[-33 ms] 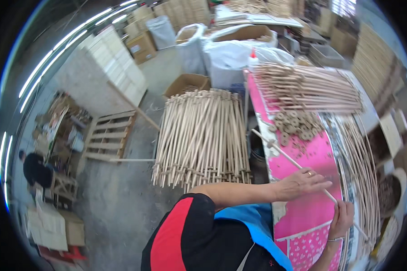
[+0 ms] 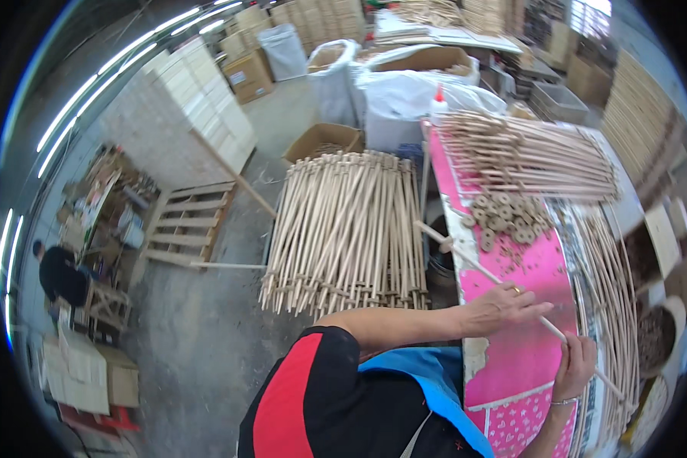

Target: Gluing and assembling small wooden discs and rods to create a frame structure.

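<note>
While my right hand (image 2: 574, 366) is closed around the near stretch of a long wooden stick (image 2: 477, 265), my left hand (image 2: 504, 305) lies flat on it a little farther up, fingers spread loosely rather than gripping, a ring showing on one finger. So the stick is pinned between both hands on the pink table (image 2: 511, 359), and its long axis is what matters: it runs on a slant from the near right edge, past my right wrist, up and away to the left, where its far tip pokes out beyond the table's left edge, toward the floor. My right hand is nearer the near end, my left nearer the middle, and the far half lies free of both. Farther up the tabletop, well apart from my hands, sits a scatter of small wooden rings (image 2: 504, 217), and beyond them at the far end a stack of sticks with rings fitted (image 2: 527, 153), beside a white glue bottle (image 2: 438, 99). Along the right edge a curved bundle of plain sticks (image 2: 614, 290) lies just beside my right hand. Off the table to my left, a big pile of sticks (image 2: 347, 229) rests on the floor near a wooden pallet (image 2: 183, 221), and another person (image 2: 61, 275) works at the far left.
</note>
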{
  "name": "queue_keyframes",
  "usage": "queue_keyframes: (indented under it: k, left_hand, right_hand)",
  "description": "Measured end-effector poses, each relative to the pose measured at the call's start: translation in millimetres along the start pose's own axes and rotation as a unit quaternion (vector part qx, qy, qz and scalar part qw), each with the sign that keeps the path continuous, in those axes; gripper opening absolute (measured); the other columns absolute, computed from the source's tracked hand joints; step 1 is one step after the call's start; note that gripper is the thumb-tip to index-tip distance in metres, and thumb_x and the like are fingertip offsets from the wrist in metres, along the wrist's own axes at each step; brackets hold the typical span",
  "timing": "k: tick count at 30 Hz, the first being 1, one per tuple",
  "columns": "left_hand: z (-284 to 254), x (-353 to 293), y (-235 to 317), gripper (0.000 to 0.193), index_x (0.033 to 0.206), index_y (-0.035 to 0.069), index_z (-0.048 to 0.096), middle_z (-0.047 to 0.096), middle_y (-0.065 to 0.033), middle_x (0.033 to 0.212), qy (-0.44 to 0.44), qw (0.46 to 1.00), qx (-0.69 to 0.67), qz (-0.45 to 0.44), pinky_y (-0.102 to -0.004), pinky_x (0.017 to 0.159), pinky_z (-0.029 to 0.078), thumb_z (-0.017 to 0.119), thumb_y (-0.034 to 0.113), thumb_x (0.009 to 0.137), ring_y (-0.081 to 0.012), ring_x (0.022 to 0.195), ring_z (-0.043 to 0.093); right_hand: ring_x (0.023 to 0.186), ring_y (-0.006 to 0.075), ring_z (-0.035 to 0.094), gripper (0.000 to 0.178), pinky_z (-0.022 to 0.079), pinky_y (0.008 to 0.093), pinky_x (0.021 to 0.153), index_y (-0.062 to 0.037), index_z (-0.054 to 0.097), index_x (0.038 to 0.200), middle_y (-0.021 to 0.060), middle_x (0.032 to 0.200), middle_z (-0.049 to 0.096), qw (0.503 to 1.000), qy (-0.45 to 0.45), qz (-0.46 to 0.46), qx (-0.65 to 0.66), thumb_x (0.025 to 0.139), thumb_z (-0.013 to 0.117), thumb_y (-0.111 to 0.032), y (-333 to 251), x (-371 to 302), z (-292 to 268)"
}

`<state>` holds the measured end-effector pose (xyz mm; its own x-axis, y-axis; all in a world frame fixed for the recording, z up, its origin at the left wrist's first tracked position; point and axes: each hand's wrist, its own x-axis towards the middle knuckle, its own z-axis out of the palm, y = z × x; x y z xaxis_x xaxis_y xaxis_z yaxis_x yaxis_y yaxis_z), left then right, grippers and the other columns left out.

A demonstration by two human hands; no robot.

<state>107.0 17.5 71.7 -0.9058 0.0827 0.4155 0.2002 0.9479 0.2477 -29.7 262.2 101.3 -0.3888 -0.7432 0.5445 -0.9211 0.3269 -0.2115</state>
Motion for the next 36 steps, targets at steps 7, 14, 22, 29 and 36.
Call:
queue_keyframes:
  k: [7,14,22,29,36]
  left_hand:
    - [-63.1,-170.7,-106.1,0.044,0.136,0.015,0.068,0.073,-0.0174,0.119,0.304,0.931,-0.034,-0.201,-0.0431,0.088,0.058,0.057,0.009,0.094,-0.0373,0.105,0.071]
    - [-73.9,-372.2,-193.6,0.043,0.148,0.007,0.058,0.068,-0.0186,0.132,0.293,0.713,0.078,-0.632,-0.0416,0.099,0.052,0.048,0.013,0.106,-0.0324,0.111,0.068]
    - [10.8,-458.5,-307.5,0.043,0.144,0.009,0.059,0.073,-0.0204,0.121,0.253,0.661,0.087,-0.701,-0.0497,0.094,0.053,0.050,0.012,0.102,-0.0398,0.107,0.070]
    - [18.4,-485.4,-354.8,0.052,0.147,-0.004,0.052,0.063,-0.0287,0.138,0.142,0.717,0.054,-0.680,-0.0466,0.112,0.044,0.049,0.009,0.097,-0.0430,0.130,0.059]
    - [-18.7,-414.1,-321.9,0.050,0.145,-0.001,0.056,0.062,-0.0257,0.139,0.036,0.729,0.215,-0.648,-0.0489,0.110,0.046,0.059,0.013,0.098,-0.0456,0.128,0.057]
  right_hand:
    - [0.117,0.0338,0.064,0.029,0.043,0.0545,0.111,-0.0061,0.074,0.117,0.0131,0.119,0.069,0.978,0.035,-0.166,0.117,0.089,0.067,-0.004,-137.3,80.3,44.3]
    - [0.109,0.0317,0.064,0.023,0.046,0.0481,0.105,-0.0073,0.075,0.108,0.0097,0.110,0.070,0.977,-0.096,-0.076,0.175,0.085,0.073,-0.003,-146.9,54.8,107.2]
    - [0.106,0.0312,0.065,0.018,0.049,0.0415,0.096,-0.0033,0.075,0.106,0.0115,0.108,0.072,0.977,-0.111,0.068,0.167,0.089,0.069,-0.002,-108.2,24.8,110.6]
    - [0.104,0.0321,0.066,0.021,0.052,0.0409,0.093,-0.0067,0.075,0.114,0.0124,0.109,0.071,0.975,-0.036,0.216,0.029,0.093,0.069,-0.007,-36.0,-36.0,72.6]
    - [0.097,0.0273,0.068,0.025,0.053,0.0375,0.088,-0.0069,0.072,0.118,0.0109,0.104,0.071,0.914,0.111,0.375,-0.105,0.093,0.069,-0.010,85.9,-114.3,26.6]
